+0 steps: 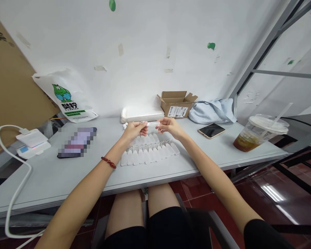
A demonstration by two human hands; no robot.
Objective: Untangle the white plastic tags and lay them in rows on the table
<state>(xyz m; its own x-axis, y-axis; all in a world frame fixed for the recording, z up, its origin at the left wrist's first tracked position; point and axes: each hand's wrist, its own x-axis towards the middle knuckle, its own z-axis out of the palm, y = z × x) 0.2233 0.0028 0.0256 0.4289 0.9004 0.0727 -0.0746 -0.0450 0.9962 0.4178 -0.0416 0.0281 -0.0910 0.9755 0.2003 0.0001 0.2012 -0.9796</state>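
Observation:
Above the middle of the table, a small whitish, see-through tag (153, 123) is pinched between my two hands. My left hand (137, 130) grips its left end with closed fingers, and my right hand (171, 127) has thumb and fingers closed on the right end. Below them lie rows of similar white tags (147, 156) with thin looped cords, side by side on the tabletop. My hands partly cover the farther row. A small white bunched piece (125, 126) lies just left of my left hand.
Behind my hands are a stack of flat white pieces (142, 113) and an open cardboard box (177, 106). To the right are a pale blue cloth bag (212, 111), a phone (211, 130) and a drink cup (259, 133). Leftward are a blurred-out phone (79, 141), white bag (67, 98) and cable (28, 173).

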